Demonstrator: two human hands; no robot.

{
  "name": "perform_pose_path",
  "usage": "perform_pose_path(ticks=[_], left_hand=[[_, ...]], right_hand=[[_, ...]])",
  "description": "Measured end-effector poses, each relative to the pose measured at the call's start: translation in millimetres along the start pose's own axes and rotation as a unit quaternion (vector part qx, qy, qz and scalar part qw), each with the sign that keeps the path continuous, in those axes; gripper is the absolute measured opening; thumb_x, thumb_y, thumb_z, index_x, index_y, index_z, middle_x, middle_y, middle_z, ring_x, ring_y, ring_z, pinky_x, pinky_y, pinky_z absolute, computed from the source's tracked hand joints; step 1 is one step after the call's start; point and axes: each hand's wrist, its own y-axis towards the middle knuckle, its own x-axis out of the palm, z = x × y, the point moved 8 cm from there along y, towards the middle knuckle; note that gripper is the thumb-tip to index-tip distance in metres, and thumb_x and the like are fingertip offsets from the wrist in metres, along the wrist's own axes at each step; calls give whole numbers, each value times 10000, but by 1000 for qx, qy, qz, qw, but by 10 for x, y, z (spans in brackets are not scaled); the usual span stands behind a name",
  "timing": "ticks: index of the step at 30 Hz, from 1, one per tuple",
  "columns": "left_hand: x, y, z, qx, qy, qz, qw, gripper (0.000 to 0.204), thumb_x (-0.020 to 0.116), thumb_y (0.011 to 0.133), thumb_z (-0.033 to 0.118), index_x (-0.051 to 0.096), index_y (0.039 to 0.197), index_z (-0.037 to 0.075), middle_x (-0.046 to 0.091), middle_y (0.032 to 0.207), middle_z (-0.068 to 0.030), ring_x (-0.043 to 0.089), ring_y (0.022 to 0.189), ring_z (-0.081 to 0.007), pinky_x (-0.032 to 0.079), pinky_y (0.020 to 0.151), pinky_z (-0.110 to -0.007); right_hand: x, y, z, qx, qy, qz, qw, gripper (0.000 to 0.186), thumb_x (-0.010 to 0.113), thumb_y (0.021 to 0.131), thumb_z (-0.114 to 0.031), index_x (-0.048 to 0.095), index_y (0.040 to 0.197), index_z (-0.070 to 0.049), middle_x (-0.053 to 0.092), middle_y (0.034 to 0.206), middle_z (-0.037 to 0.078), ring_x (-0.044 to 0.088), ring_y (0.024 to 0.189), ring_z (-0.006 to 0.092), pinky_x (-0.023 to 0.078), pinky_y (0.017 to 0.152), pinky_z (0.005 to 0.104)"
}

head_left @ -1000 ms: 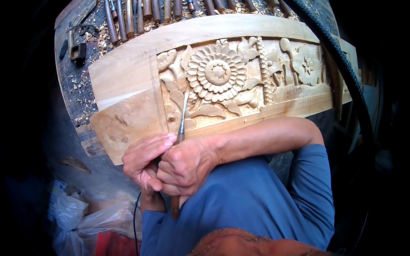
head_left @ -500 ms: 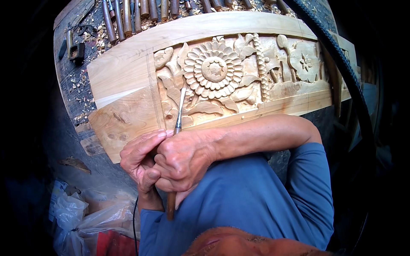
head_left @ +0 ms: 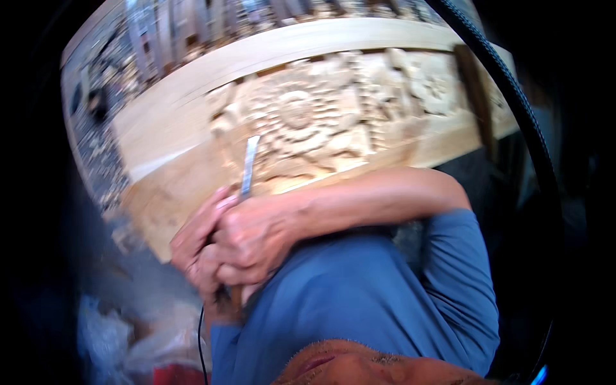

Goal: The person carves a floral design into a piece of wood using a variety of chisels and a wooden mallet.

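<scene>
My right hand (head_left: 253, 234) is wrapped round the wooden handle of a chisel (head_left: 250, 162), whose flat, bright blade points away from me. The blade tip appears over the lower left part of a carved wooden panel (head_left: 176, 196). Against the right hand lies my left hand (head_left: 194, 240), its fingers curled and their tips beside the base of the blade. Whether the left fingers grip the handle is hidden and blurred. A large round flower (head_left: 296, 110) with rows of petals stands out in relief beyond the blade, among carved leaves.
Several wooden-handled tools (head_left: 186, 29) lie in a row along the panel's far edge, among wood shavings (head_left: 109, 144). A dark braided cable (head_left: 513, 90) hangs across the right side. Clear plastic bags (head_left: 109, 333) sit at the lower left.
The chisel's tip has come away from the leaves by the flower and moved left and nearer, with both hands shifting slightly left. The blade's flat face now shows. The whole view has blurred and shifted.
</scene>
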Motion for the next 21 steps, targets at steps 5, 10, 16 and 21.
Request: perform_pose_path(ticks=[5, 10, 16, 21], left_hand=[[4, 0, -619, 5, 18, 71, 997, 576, 660, 928, 429, 754, 1173, -84, 765, 1093, -272, 766, 997, -378, 597, 935, -433], [172, 83, -628, 41, 54, 66, 996, 524, 654, 946, 382, 753, 1176, -78, 765, 1095, -261, 765, 982, -366, 597, 926, -420], [49, 63, -642, 60, 72, 87, 992, 462, 647, 968, 326, 751, 1179, -71, 764, 1098, -248, 763, 963, -351, 597, 915, -404], [38, 15, -647, 69, 88, 94, 989, 411, 641, 986, 279, 749, 1181, -66, 763, 1100, -237, 762, 947, -338, 597, 907, -390]], right_hand=[[132, -203, 258, 83, 25, -60, 994, 219, 647, 799, -222, 534, 688, -70, 512, 658, 59, 552, 570, 175, 411, 499, 355], [-111, -309, 261, 95, -43, -26, 994, 221, 657, 834, -238, 573, 732, -61, 556, 717, 79, 585, 619, 188, 442, 540, 357], [-220, -247, 218, 109, -75, 6, 991, 233, 668, 877, -258, 619, 784, -50, 609, 789, 102, 624, 677, 203, 481, 589, 359], [-472, -264, 151, 136, -98, 51, 985, 249, 677, 912, -274, 658, 827, -41, 652, 848, 121, 657, 725, 215, 512, 631, 360]])
